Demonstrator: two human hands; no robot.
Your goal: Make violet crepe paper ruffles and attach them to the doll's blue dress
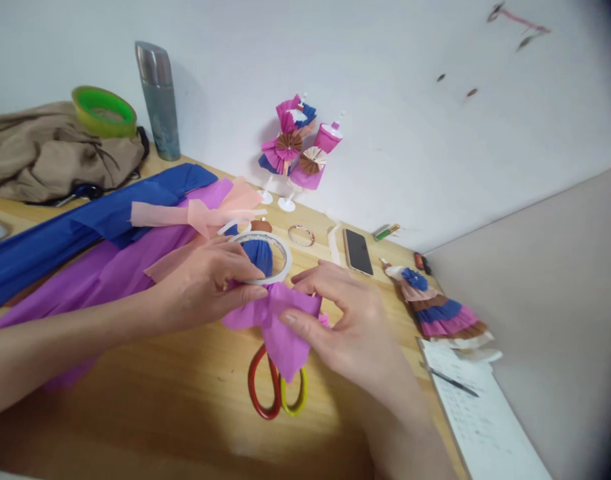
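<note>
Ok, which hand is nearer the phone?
Right. The right hand is on the near side of the phone; the left hand, holding the tape, is farther off to the phone's left.

Left hand (200, 280) bare, slim fingers, thumb (248, 295) tapering to a rounded tip; left forearm (75, 340) also bare, smooth and slender, narrowing toward the wrist (142, 310) and a bit wider on the side of that wrist away from the fingers. Right hand (348, 323) bare too, same slim build, short rounded thumbnail (288, 319) with a plain look, back of hand smooth, knuckles soft and blurry. Right forearm (408, 417) bare, outline blurred, fine skin detail can't be made out.
</note>
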